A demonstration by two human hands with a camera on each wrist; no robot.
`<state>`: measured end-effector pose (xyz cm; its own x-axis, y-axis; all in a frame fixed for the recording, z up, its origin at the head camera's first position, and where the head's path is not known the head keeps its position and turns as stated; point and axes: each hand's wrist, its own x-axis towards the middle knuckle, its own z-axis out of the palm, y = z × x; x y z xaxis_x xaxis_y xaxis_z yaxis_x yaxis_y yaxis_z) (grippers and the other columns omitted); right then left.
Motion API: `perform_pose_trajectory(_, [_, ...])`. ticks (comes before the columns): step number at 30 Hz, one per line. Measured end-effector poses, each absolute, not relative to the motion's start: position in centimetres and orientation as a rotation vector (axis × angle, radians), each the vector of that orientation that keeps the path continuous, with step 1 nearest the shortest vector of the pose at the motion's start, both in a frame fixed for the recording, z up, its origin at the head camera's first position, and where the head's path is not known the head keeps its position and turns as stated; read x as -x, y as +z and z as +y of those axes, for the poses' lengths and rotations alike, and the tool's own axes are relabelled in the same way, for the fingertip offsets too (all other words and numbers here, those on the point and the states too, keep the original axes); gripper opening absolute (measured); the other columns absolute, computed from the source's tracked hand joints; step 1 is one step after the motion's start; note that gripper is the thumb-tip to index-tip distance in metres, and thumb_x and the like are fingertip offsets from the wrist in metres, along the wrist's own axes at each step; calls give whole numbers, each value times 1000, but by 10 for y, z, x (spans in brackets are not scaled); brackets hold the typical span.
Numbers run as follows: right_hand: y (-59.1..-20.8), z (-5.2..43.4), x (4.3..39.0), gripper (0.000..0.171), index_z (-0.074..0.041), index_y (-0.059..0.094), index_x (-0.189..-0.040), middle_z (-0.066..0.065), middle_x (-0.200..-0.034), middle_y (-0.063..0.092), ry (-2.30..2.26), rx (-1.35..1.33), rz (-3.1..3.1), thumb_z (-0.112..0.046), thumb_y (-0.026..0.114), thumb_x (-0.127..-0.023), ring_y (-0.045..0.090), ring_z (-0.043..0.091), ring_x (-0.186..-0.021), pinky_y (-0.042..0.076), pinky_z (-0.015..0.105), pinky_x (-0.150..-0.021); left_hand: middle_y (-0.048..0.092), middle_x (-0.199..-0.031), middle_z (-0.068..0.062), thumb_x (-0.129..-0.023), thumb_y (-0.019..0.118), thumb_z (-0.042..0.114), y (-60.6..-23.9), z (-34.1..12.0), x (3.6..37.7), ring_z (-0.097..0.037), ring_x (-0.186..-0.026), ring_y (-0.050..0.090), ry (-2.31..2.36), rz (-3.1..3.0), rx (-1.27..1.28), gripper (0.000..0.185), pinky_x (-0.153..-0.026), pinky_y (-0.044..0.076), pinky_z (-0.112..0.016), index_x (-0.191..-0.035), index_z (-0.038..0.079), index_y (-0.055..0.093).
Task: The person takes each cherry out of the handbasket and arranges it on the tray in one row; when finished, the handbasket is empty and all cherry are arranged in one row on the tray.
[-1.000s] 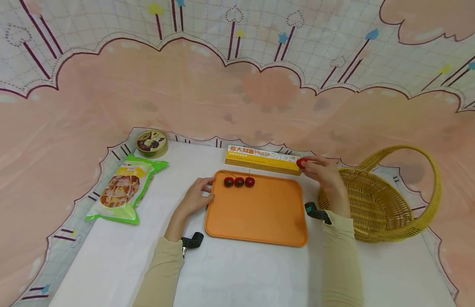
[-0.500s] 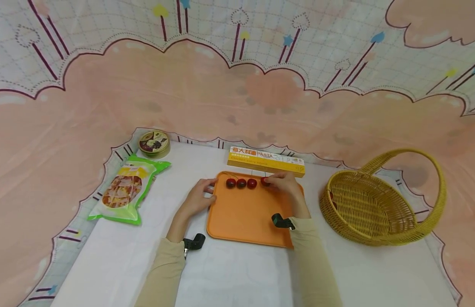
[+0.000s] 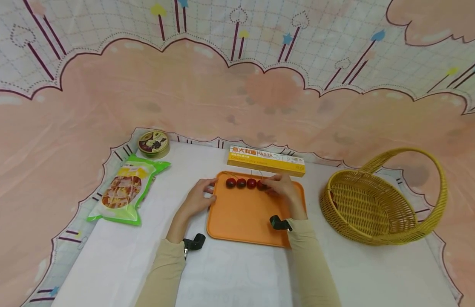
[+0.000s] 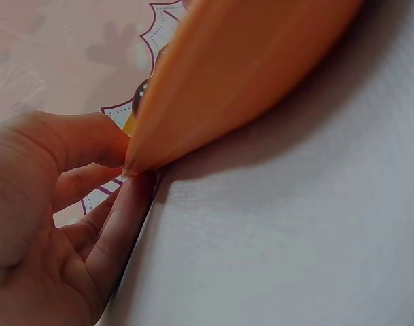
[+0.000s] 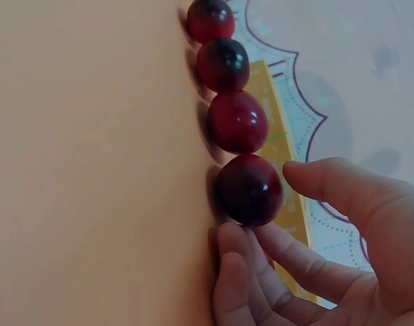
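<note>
Right hand [image 3: 282, 186] at fourth cherry [image 3: 261, 185] on orange tray [image 3: 252, 217]; left hand [image 3: 198, 197] at tray's far left corner.

Four dark red cherries in a row along the tray's far edge, touching or nearly so; fourth cherry [image 5: 249, 189] at the right end of the row, resting on the tray surface. Right fingers [image 5: 288, 248] loosely curled, touching the cherry from below and beside; thumb just clear of it, so no firm pinch seen in the right wrist view. Left fingers [image 4: 128, 204] and thumb closed on the tray's corner edge [image 4: 193, 122], thumb above, fingers beneath. Yellow pasta box [image 3: 266, 160] just behind the tray. Wicker basket [image 3: 379, 200] well apart to the right. Green snack bag [image 3: 124, 189] and round tin [image 3: 154, 143] to the left, all on white table [image 3: 237, 273].
</note>
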<state>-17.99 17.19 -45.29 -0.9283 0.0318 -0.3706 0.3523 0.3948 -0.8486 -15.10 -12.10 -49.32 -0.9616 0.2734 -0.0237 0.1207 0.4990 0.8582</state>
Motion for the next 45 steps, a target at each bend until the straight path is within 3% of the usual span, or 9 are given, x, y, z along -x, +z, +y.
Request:
perform_pose_trajectory(8, [-448,183,182,38,11,68,-113,15,-90,72,-1550,-413,2353,-23,66,-95,69,16,-70,58,29,-70,53,-129,-19,-86,66,3,-494,-120,152,-31,-105,60,1451,2586,-346,57,-93,49,-45,-141,0,50])
perform_pose_trajectory(14, [-432,201,183,45,11,61,-124,22,-106,71,-1544,-456,2387,-24,62,-97,69,18,-79,58,29,-75,52,-129,-19,-85,66,3,-495,-122,154,-31,-105,60,1437,2587,-344,58,-94,49,-45,-141,1,50])
perform_pose_trajectory(19, [-410,225,180,47,12,57,-128,27,-117,66,-1614,-384,2400,-24,59,-98,72,21,-90,56,37,-85,52,-130,-19,-86,66,4,-496,-121,155,-31,-106,59,1443,2584,-338,57,-94,49,-45,-141,2,50])
perform_pose_trajectory(23, [-390,249,175,53,11,52,-134,26,-122,63,-1667,-373,2394,-28,58,-99,70,18,-92,56,32,-85,52,-130,-20,-86,66,4,-498,-123,154,-31,-105,60,1444,2592,-347,57,-93,49,-46,-141,0,50])
perform_pose_trajectory(29, [-367,295,162,55,11,44,-138,2,-98,70,-1789,-395,2372,-27,55,-100,67,5,-83,56,23,-79,52,-131,-20,-86,66,3,-500,-126,152,-31,-105,60,1445,2591,-338,57,-93,50,-46,-141,1,50])
perform_pose_trajectory(32, [-362,321,154,40,5,54,-126,-9,-83,69,-1921,-420,2312,-23,58,-99,68,3,-77,56,22,-74,52,-131,-20,-86,66,4,-498,-126,153,-31,-105,59,1457,2590,-347,57,-93,49,-47,-141,1,50])
perform_pose_trajectory(36, [-367,348,145,29,3,58,-119,-9,-79,70,-1928,-450,2276,-17,58,-98,68,4,-75,56,21,-71,53,-129,-21,-85,66,1,-497,-124,153,-31,-103,60,1461,2599,-357,56,-93,49,-47,-139,-1,51])
perform_pose_trajectory(40, [-376,362,140,42,11,54,-128,-12,-81,66,-1652,-500,2359,-18,56,-99,66,4,-76,56,26,-75,54,-128,-21,-84,66,0,-499,-121,154,-32,-103,61,1479,2594,-384,56,-92,49,-46,-139,-3,51])
perform_pose_trajectory(45, [-388,365,140,30,3,67,-114,-9,-81,66,-1513,-536,2342,-19,56,-97,64,7,-76,56,32,-78,53,-128,-20,-85,66,1,-498,-122,154,-31,-103,61,1457,2593,-368,57,-91,50,-45,-140,-2,50])
